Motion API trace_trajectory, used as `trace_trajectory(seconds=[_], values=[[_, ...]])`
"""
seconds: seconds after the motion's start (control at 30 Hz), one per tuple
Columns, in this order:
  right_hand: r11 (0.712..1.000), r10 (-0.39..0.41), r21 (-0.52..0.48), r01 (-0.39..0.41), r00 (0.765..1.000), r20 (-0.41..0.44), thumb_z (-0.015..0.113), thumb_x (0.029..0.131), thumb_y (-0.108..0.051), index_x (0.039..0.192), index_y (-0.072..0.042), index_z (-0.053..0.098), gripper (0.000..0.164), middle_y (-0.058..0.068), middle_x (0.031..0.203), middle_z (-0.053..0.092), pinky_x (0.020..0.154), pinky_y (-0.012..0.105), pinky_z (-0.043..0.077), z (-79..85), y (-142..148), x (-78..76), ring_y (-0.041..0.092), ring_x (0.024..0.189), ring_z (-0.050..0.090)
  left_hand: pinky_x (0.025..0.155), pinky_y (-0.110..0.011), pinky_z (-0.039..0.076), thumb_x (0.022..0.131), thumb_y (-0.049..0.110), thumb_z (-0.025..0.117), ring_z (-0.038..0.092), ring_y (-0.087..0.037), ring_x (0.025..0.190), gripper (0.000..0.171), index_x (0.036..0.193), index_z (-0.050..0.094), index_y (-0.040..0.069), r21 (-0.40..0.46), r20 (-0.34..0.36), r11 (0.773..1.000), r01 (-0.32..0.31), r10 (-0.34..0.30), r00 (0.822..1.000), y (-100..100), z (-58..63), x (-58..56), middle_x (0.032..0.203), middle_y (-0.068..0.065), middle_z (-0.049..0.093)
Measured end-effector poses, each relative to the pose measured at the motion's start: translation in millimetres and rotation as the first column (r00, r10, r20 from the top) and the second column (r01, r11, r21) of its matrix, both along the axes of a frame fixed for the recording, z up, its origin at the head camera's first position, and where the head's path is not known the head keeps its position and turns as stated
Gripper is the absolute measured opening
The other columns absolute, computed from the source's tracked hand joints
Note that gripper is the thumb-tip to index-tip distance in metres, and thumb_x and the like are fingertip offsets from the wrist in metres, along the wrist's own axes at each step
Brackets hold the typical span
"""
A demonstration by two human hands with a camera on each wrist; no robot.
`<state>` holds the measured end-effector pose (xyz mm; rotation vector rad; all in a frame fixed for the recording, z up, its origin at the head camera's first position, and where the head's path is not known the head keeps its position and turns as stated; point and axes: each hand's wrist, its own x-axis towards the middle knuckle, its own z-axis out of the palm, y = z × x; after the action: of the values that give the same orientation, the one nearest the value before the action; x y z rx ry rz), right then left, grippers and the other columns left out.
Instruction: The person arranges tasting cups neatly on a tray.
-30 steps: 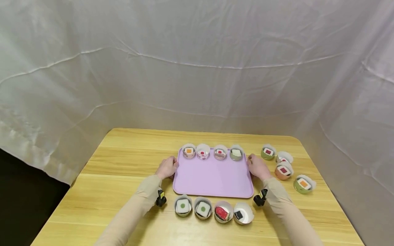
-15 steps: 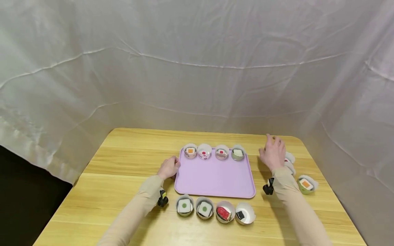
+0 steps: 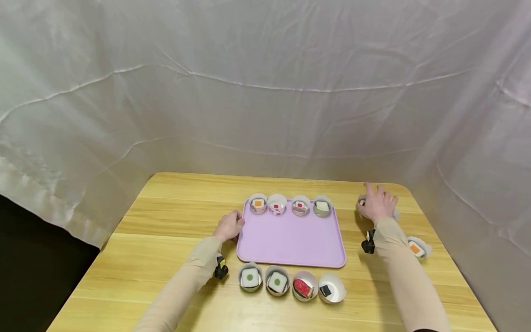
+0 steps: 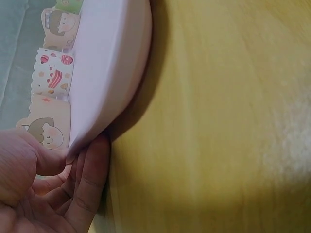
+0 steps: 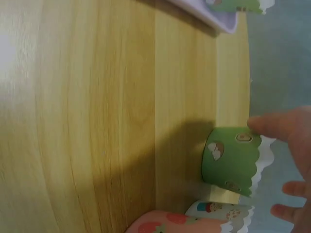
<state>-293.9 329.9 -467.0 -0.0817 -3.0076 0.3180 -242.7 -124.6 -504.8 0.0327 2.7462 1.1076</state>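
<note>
My left hand (image 3: 228, 226) pinches the left edge of a lilac tray (image 3: 290, 237) between thumb and fingers; the left wrist view shows this grip closely. Along the tray's far edge stand several paper baking cups with sushi-like pieces inside, one a cup with cake prints (image 4: 54, 72). At the far right, my right hand (image 3: 377, 206) reaches over a green paper cup (image 5: 231, 158). Its thumb lies at the cup's rim, while the other fingers are spread and look apart from it. In the head view, the hand hides most of the cups there.
Beside the green cup stand an orange cup with strawberry prints (image 5: 170, 221) and a white printed cup (image 5: 218, 209). Another cup with an orange-topped piece (image 3: 416, 249) sits nearer. Several filled cups line up before the tray, including one with a red piece (image 3: 304, 288).
My right hand has let go of the tray's right edge and moved right to the cups there. My left hand has stayed at the tray's left edge.
</note>
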Motion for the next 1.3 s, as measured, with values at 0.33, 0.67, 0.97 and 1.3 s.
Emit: trace_trajectory(seconds=[0.33,0.67,0.97,1.3], values=[[0.998,0.058,-0.025,-0.055,0.987,0.148,0.062,0.088,-0.024,0.15,-0.007,0.029,0.072,0.042,0.143,0.037,0.108,0.084,0.003,-2.5,4.7,-3.4,0.067,0.127,0.035,0.048,-0.026,0.052,0.103,0.015,0.051,0.06,-0.014,0.051,0.015,0.106,0.059,0.002,0.007,-0.005,1.0,0.005,-0.005,1.0,-1.2,-0.8,0.6,0.079,-0.013,0.066],[0.998,0.067,-0.032,-0.061,0.969,0.237,0.064,0.084,-0.017,0.143,-0.002,0.033,0.068,0.043,0.141,0.037,0.109,0.085,0.002,0.6,2.9,-4.2,0.067,0.127,0.038,0.049,-0.026,0.051,0.103,0.015,0.051,0.06,-0.015,0.053,0.015,0.106,0.058,0.002,-0.005,-0.014,1.0,0.005,-0.006,1.0,-1.0,-2.6,0.7,0.08,-0.013,0.065],[0.998,0.063,-0.031,-0.057,0.965,0.257,0.058,0.086,-0.009,0.138,-0.004,0.037,0.056,0.043,0.139,0.037,0.108,0.085,0.005,-5.5,0.8,-8.8,0.067,0.124,0.04,0.048,-0.025,0.049,0.104,0.016,0.051,0.059,-0.014,0.051,0.015,0.105,0.058,0.003,-0.015,-0.013,1.0,0.006,-0.007,1.0,-1.0,-1.3,-0.7,0.076,-0.011,0.064],[0.998,0.06,-0.032,-0.055,0.972,0.227,0.063,0.086,-0.018,0.136,-0.001,0.037,0.06,0.041,0.132,0.042,0.104,0.081,0.017,-8.2,4.9,-8.8,0.063,0.117,0.046,0.051,-0.025,0.049,0.103,0.015,0.051,0.06,-0.015,0.055,0.014,0.106,0.058,0.003,-0.025,-0.013,1.0,0.001,-0.001,1.0,-0.9,-0.8,0.3,0.078,-0.011,0.064]])
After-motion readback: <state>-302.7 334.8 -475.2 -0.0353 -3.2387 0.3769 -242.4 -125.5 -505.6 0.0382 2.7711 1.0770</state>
